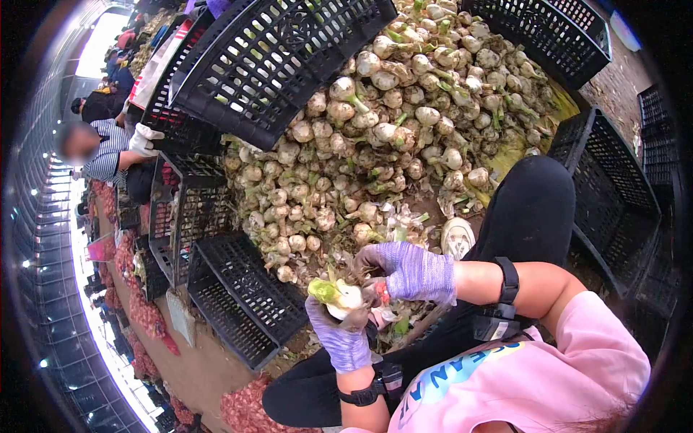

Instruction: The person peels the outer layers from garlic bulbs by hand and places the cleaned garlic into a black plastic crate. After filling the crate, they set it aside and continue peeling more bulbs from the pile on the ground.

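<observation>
My left hand (339, 337), in a purple-and-grey knit glove, grips a pale garlic bulb (350, 297) with a short green stem stub pointing left. My right hand (413, 270), gloved alike, is closed right beside the bulb. A small red piece (381, 291) shows at its fingers; what it belongs to is hidden. Both hands meet above my lap, over loose peelings and leaf scraps. Just beyond them spreads a big heap of soil-stained garlic bulbs (390, 133), some with green stems.
A tilted black plastic crate (289, 61) overhangs the heap. More black crates stand left (249, 296) and right (613, 195). Red net sacks (249, 408) lie at lower left. A co-worker in a striped shirt (108, 148) sits at far left. My white shoe (458, 238) touches the heap's edge.
</observation>
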Demonstrator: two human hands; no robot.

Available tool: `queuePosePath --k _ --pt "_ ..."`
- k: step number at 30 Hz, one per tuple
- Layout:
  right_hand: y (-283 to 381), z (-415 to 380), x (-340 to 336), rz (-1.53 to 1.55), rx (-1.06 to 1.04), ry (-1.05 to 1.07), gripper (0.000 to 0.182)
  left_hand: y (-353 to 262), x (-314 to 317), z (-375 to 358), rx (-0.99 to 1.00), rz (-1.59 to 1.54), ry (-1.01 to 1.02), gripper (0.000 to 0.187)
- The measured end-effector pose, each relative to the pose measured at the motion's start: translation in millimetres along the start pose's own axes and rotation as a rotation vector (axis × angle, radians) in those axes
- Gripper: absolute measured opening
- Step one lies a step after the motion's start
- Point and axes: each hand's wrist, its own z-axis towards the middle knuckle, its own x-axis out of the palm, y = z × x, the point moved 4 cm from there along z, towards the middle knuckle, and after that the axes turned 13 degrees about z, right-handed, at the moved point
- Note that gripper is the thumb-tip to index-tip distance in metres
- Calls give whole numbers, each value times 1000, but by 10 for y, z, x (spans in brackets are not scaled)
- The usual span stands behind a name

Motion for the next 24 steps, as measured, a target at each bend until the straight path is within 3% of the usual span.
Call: queuePosePath --k 3,4,5,6,9,10,12,14,16,17,18,20,22,24 --pt "41 -14 29 -116 50 -10 47 -6 -34 14 69 23 -23 70" --pt "43 -15 33 -175 75 -15 50 -97 -26 13 209 214 -30 65" --pt "71 -21 56 -238 -124 -39 48 -169 -11 3 349 406 -36 61" --pt "31 -18 55 -238 -124 -40 48 -163 -14 4 349 406 -34 61" --pt "76 -41 70 90 -143 -26 40 -35 -69 0 119 194 -4 73" --pt "73 -16 21 90 -143 -26 40 -34 -102 -17 119 195 -5 73" --pt "3 33 -157 -131 2 -166 32 32 -75 -48 -112 -271 183 72" --pt "147 -4 -96 -11 -60 -126 42 -19 -48 -34 -77 -196 157 80" --pt "310 -26 11 -291 -102 -10 45 -60 -6 -48 -94 -151 214 82" --pt "334 -53 31 -449 -291 -60 41 -45 -6 -49 -96 -150 214 82" --pt "296 -69 48 -448 -291 -63 41 -17 1 -46 -94 -147 225 82" --pt "191 -90 28 -175 -135 -124 35 28 15 -56 -91 -141 248 81" --pt "199 -94 28 -239 -144 -125 29 26 49 -91 -111 -163 264 82" --pt "104 -80 26 96 -138 -128 25 43 96 -96 -166 -392 203 72"
